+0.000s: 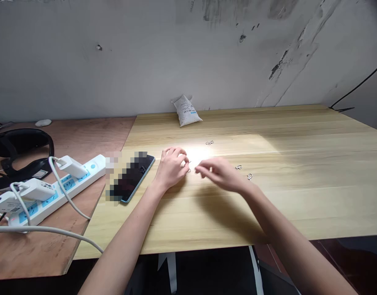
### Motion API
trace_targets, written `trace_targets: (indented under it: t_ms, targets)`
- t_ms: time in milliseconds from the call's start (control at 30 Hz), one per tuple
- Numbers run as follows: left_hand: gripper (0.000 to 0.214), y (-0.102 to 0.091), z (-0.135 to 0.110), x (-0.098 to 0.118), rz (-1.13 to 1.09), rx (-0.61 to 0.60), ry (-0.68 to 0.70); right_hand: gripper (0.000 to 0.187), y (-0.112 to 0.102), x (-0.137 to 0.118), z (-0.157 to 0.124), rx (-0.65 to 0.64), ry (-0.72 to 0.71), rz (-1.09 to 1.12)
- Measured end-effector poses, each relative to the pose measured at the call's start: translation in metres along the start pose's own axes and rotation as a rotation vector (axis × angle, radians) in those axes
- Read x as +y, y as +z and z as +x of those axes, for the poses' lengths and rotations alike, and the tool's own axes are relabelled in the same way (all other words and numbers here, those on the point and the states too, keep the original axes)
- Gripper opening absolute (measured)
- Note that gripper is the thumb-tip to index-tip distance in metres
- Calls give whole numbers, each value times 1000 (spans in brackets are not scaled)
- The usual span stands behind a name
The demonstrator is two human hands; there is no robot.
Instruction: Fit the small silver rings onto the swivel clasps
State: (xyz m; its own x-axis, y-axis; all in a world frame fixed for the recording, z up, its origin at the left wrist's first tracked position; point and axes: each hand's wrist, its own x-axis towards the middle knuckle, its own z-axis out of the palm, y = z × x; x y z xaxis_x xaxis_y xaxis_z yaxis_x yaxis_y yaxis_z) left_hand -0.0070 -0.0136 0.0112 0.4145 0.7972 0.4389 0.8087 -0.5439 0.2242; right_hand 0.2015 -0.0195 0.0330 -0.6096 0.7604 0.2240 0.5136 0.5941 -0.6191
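My left hand [172, 167] rests on the light wooden table with thumb and fingers curled around a small metal clasp [189, 171], which shows partly at the fingertips. Just to its right, my right hand [217, 172] hovers over the table, thumb and fingers pinched together; whatever is between them is too small to make out. A few similar silvery clasps with rings lie around the hands: one pair [210, 142] farther back, one clasp [238, 167] right of my right hand, and another clasp [249, 176] slightly nearer.
Left of my left hand lies a phone [135, 178], partly pixelated. A white power strip [93, 167] with chargers and cables sits on the brown board [68, 241], beside a black headset-like strap [22, 135]. A white plastic packet [187, 112] stands against the wall.
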Motion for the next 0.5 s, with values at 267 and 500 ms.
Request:
trace_targets:
  t_ms: [267,500]
  targets:
    - [9,-7,-2,-10,51,-104,52,34,-23,67,-22,122,216,-376]
    - [9,-8,-3,-10,32,-134,54,29,-30,97,36,95,294,-519]
